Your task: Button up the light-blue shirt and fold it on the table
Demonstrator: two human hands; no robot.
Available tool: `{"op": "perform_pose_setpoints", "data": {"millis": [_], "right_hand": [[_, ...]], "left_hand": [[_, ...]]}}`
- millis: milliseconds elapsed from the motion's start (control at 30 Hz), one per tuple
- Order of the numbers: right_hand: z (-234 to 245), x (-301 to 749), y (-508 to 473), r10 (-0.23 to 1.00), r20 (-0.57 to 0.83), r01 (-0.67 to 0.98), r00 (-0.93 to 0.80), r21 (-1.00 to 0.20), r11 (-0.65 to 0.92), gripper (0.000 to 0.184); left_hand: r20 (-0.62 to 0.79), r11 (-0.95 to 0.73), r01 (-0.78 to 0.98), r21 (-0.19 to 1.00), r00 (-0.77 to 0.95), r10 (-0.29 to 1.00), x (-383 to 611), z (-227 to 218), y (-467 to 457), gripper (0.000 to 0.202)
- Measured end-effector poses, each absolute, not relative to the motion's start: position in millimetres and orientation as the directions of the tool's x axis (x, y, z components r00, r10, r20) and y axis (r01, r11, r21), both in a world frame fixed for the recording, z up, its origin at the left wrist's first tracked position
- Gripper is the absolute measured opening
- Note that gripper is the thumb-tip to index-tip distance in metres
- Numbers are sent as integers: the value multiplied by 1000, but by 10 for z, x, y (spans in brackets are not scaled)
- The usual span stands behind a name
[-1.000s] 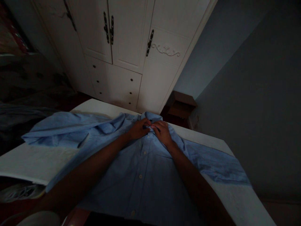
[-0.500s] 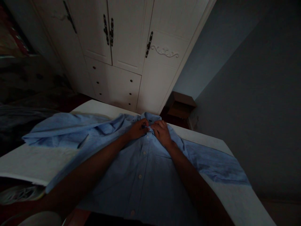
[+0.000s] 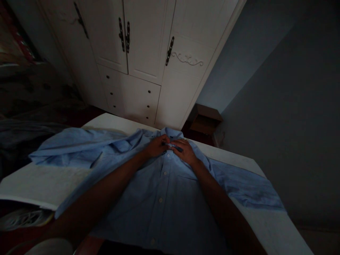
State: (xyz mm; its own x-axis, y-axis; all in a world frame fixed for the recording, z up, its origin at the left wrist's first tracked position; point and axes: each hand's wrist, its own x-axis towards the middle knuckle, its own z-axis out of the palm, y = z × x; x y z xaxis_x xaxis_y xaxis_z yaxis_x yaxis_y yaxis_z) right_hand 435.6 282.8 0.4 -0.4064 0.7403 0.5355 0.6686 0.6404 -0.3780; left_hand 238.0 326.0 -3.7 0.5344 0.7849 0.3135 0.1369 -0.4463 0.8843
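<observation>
A light blue button-up shirt (image 3: 159,198) lies face up on a white table (image 3: 39,180), sleeves spread to both sides. Its collar is at the far end. My left hand (image 3: 156,146) and my right hand (image 3: 186,150) meet at the top of the button placket, just below the collar. The fingers of both hands are pinched on the shirt's fabric there. A row of white buttons runs down the front toward me.
A white wardrobe (image 3: 143,53) with dark handles and small drawers stands behind the table. A brown wooden stand (image 3: 205,120) sits beside it by the grey wall. Dark bedding (image 3: 29,106) lies to the left. The room is dim.
Both hands stay at the collar and their fingers shift only slightly. The view has drifted a little.
</observation>
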Motion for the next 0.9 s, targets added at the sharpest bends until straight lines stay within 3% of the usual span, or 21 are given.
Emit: {"op": "perform_pose_setpoints", "data": {"millis": [300,600,900], "right_hand": [[5,4312,2811,751,504,787,-426,-204,583,11],[-26,4430,2904,829,385,638,-406,-530,559,11],[105,4513,2914,856,252,578,-452,-648,496,13]], "left_hand": [[297,-478,235,846,537,789,2411,-5,3212,13],[315,-503,258,825,530,788,2414,-17,3232,16],[300,-514,246,822,580,758,2402,15,3230,14]]}}
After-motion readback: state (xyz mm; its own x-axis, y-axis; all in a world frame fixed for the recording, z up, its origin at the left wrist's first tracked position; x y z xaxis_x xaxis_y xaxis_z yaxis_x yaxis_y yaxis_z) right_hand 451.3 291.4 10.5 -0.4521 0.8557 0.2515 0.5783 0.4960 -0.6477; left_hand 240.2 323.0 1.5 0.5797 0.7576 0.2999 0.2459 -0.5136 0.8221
